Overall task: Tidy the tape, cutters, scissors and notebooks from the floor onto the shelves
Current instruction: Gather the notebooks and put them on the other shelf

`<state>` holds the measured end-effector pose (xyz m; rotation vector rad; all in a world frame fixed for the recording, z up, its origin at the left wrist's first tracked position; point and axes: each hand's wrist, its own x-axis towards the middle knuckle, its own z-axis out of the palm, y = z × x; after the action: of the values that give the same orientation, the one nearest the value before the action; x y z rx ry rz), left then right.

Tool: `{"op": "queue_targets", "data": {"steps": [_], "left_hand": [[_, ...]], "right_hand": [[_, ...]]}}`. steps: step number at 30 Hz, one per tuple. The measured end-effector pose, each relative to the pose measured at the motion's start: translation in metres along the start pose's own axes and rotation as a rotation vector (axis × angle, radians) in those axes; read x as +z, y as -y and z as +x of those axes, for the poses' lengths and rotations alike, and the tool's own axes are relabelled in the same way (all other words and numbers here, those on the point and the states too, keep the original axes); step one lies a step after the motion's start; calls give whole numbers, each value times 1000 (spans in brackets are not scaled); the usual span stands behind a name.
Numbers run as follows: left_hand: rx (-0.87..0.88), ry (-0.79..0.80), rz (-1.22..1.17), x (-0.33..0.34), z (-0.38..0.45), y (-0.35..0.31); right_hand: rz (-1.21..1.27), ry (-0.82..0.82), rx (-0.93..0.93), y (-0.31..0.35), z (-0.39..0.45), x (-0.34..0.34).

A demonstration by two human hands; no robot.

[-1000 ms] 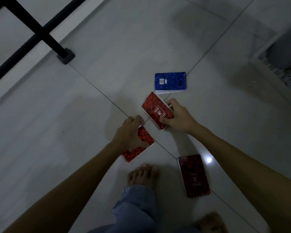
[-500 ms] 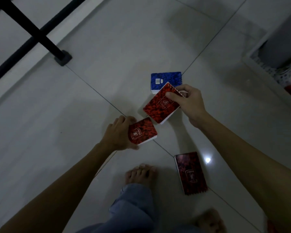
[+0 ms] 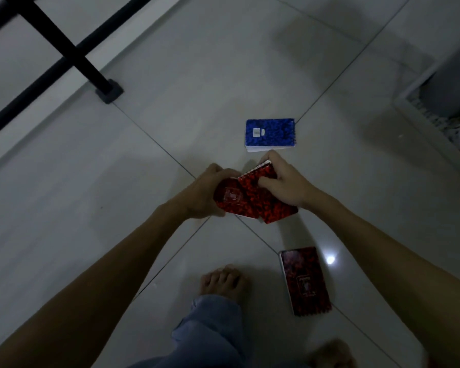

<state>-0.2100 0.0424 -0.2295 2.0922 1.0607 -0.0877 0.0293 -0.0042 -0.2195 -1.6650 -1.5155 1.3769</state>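
Two small red spiral notebooks are held together above the floor tiles. My left hand grips the left red notebook by its left edge. My right hand presses the second red notebook partly over the first. A blue spiral notebook lies flat on the floor just beyond my hands. A darker red notebook lies on the floor near my right forearm.
A black metal rail and its foot stand at the upper left. A low white shelf edge with patterned items runs along the right. My bare feet and a jeans leg are at the bottom centre.
Both hands lifted a red notebook each from the floor and have come together, so the two red notebooks now overlap between them. The blue and dark red notebooks stay put.
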Motion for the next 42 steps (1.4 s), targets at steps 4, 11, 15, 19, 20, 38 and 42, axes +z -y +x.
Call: {"op": "queue_targets", "data": {"steps": [4,11,15,19,20,38,42], "left_hand": [[-65,-7,-478,-10,10,-17],[-115,-68,-829,-9,25,-40],[-100,-114,-896,-3,37,-59],[-72,-101,-899,2,53,-76],[-63,-75,-906,3,56,-80],[145,-219,263,11,177,-52],[140,-175,471,16,188,-43]], "right_hand": [[-73,18,-73,-4,-2,-7],[-42,-275,-132,-15,-9,-14],[98,-400,11,-17,-16,-22],[-3,-376,119,-28,-24,-32],[40,-335,141,-31,-27,-33],[376,-523,436,-72,-51,-64],[386,-530,421,-75,-53,-66]]}}
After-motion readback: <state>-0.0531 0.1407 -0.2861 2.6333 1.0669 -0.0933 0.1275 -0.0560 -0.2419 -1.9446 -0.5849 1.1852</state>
